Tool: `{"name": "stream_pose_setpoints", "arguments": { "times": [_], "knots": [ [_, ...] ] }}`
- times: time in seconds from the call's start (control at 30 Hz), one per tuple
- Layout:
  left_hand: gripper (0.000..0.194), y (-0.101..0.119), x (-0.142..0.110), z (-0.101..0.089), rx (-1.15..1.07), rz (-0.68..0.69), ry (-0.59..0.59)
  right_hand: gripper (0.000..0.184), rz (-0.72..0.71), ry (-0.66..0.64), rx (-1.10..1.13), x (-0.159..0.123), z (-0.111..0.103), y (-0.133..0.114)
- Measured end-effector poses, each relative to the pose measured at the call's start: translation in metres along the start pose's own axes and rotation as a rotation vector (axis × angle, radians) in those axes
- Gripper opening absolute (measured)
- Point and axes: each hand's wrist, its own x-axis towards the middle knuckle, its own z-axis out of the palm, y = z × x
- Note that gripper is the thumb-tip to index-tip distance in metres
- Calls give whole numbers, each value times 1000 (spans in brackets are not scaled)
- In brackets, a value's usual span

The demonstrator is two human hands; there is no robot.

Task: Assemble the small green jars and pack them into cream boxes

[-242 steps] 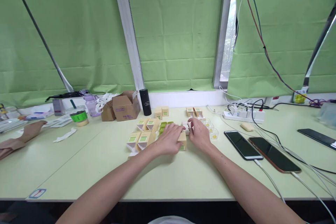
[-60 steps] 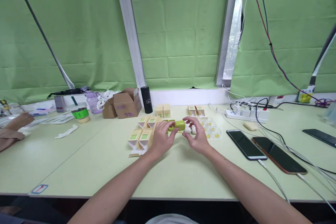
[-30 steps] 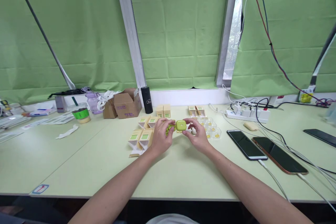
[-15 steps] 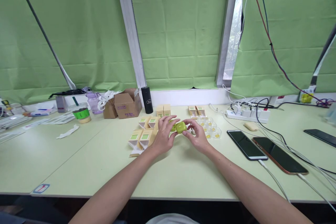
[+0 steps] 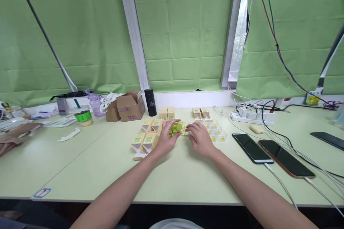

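Note:
My left hand (image 5: 167, 139) is closed around a small glossy green earbud case (image 5: 177, 127), held just above the table. The case is tilted, and its lid looks raised. To its right, my right hand (image 5: 200, 138) is apart from the case, fingers curled over small pale-yellow pieces (image 5: 184, 131); whether it grips one is hidden. Beside my left hand stand several small open cartons (image 5: 148, 141) with green squares on them. A clear plastic tray (image 5: 220, 136) with yellow spots in its cups lies beyond my right hand.
A brown cardboard box (image 5: 131, 108) and black cylinder (image 5: 150, 102) stand at the back. Two phones (image 5: 252, 148) with cables lie at right, before a white power strip (image 5: 253, 117). At far left, another person's arm (image 5: 16, 134) reaches over the table.
The green case, closed between both hands before, is now tilted in my left hand with its lid apparently raised. My right hand has let go of it. Another person's arm has appeared at left.

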Motion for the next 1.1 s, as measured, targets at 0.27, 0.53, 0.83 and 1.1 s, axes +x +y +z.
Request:
{"name": "stream_pose_setpoints", "arguments": {
  "times": [0.27,0.53,0.83,1.1],
  "knots": [
    [55,-10,5,6,-353,-200,43,49,-43,-379,-389,-3,5,-2],
    [65,-4,5,4,-563,-327,-5,36,-82,-409,-454,-3,8,-4],
    [67,-2,5,5,-661,-379,4,33,-102,-235,-401,2,6,-2],
    [68,1,6,4,-609,-419,24,20,81,137,-50,3,4,-2]
  ]
}}
